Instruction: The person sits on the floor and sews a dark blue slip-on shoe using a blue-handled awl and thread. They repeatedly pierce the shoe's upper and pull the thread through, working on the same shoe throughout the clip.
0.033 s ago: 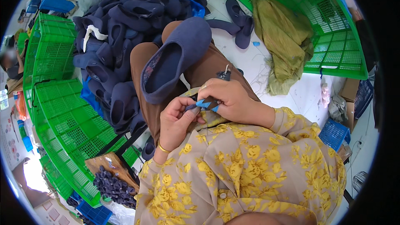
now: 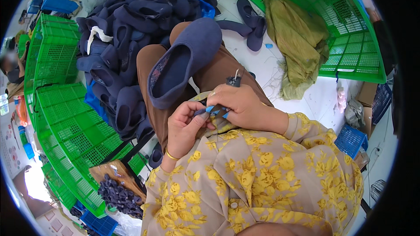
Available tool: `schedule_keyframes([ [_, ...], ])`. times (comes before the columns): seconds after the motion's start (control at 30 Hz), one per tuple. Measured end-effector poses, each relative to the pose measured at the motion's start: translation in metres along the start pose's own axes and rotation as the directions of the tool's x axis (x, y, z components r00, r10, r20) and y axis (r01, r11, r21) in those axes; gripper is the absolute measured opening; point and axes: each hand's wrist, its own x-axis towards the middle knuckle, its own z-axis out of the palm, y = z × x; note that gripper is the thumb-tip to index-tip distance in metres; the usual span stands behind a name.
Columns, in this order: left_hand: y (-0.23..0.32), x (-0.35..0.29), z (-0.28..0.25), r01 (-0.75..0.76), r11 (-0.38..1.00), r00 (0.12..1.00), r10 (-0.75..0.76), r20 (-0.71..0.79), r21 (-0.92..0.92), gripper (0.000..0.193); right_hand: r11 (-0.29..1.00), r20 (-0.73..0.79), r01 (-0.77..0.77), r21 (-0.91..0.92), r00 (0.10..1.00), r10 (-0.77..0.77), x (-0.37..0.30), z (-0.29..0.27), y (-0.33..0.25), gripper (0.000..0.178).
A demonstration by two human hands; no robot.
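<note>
Over my lap, my left hand (image 2: pixel 186 126) is closed, pinching a small dark blue piece (image 2: pixel 200 112) between thumb and fingers. Close beside it, my right hand (image 2: pixel 240 105) is closed around a small dark tool (image 2: pixel 234 81) whose end, with a pale tip, sticks up above the knuckles. Bits of blue show at the fingertips of that hand, against the piece in the left; the tool's kind is mostly hidden by the fingers. A navy slipper (image 2: pixel 186 63) with a patterned lining rests across my knees, just beyond both hands and apart from them.
A large heap of navy slippers (image 2: pixel 127 61) lies at the left. Green plastic crates (image 2: pixel 78 124) flank it, and another green crate (image 2: pixel 350 39) stands far right near an olive sack (image 2: pixel 293 39). A wooden board (image 2: pixel 111 172) with dark scraps (image 2: pixel 120 194) is at lower left.
The dark tool has turned slightly in my right hand, its upper end tilting a little. My left hand and the slipper on my knees stay put.
</note>
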Motion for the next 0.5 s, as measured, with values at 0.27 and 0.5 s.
schedule_keyframes([
  [0.27, 0.003, 0.002, -0.002, 0.046, 0.991, 0.999, -0.042, -0.029, 0.128, 0.012, 0.610, -0.227, -0.018, 0.792, 0.919, 0.322, 0.026, -0.035, -0.014, 0.007],
  [0.5, 0.025, 0.007, -0.005, -0.078, 0.975, 0.996, 0.084, -0.018, 0.207, 0.011, 0.217, -0.139, 0.051, 0.975, 0.900, 0.414, 0.023, -0.147, -0.003, 0.013],
])
